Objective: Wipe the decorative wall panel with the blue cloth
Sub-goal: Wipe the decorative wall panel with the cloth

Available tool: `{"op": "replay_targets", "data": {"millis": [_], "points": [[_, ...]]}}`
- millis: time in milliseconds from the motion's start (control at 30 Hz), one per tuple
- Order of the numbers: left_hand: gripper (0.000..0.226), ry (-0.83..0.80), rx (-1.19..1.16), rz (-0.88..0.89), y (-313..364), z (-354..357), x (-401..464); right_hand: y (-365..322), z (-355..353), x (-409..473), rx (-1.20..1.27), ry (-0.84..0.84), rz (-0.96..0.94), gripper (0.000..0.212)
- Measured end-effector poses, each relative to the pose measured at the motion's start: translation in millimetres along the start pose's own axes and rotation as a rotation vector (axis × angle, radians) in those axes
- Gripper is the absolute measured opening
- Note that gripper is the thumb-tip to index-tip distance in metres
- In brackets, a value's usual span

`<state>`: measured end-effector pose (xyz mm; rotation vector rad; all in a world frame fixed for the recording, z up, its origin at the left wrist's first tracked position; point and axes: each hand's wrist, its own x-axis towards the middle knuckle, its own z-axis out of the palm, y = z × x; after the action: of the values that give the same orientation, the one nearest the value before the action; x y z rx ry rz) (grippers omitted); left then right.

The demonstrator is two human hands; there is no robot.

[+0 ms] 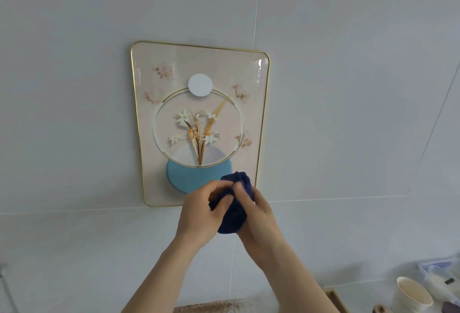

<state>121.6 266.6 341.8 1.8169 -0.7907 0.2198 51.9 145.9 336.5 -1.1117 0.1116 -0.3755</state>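
Observation:
The decorative wall panel (199,68) hangs on the pale tiled wall, pink with a thin gold rim, a flower picture in a gold ring and a light blue disc low down. A dark blue cloth (235,213) is bunched up in front of the panel's lower right corner. My left hand (201,213) grips the cloth from the left with fingers curled into it. My right hand (258,215) holds it from the right, thumb on top. Both hands cover the panel's bottom edge near that corner.
A white paper cup (412,297) stands at the bottom right beside a clear plastic box (440,275). A wooden edge (336,299) and a speckled countertop (211,307) lie below my arms. Grey wall tiles surround the panel.

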Motion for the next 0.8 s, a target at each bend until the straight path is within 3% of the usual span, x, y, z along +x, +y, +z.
{"op": "replay_targets", "data": {"millis": [67, 133, 267, 467, 600, 800], "points": [[0.038, -0.126, -0.073, -0.009, 4, -7, 9, -5, -7, 7, -0.068, 0.103, -0.066, 0.03], [0.053, -0.13, -0.063, 0.01, 5, -13, 18, -17, -12, 14, -0.148, 0.226, -0.145, 0.031], [0.05, 0.228, 0.319, 0.302, 3, -17, 51, -49, -10, 38, -0.501, 0.381, -0.517, 0.045], [0.058, 0.415, 0.708, 0.546, 0, -9, 113, -63, 2, 93, -0.934, 0.413, -1.098, 0.056], [0.059, 0.444, 0.775, 0.581, -18, -3, 139, -37, -3, 132, -1.283, 0.376, -1.181, 0.051], [0.059, 0.558, 0.783, 0.676, -43, 4, 159, -4, -29, 163, -1.358, 0.348, -1.384, 0.046]]}}
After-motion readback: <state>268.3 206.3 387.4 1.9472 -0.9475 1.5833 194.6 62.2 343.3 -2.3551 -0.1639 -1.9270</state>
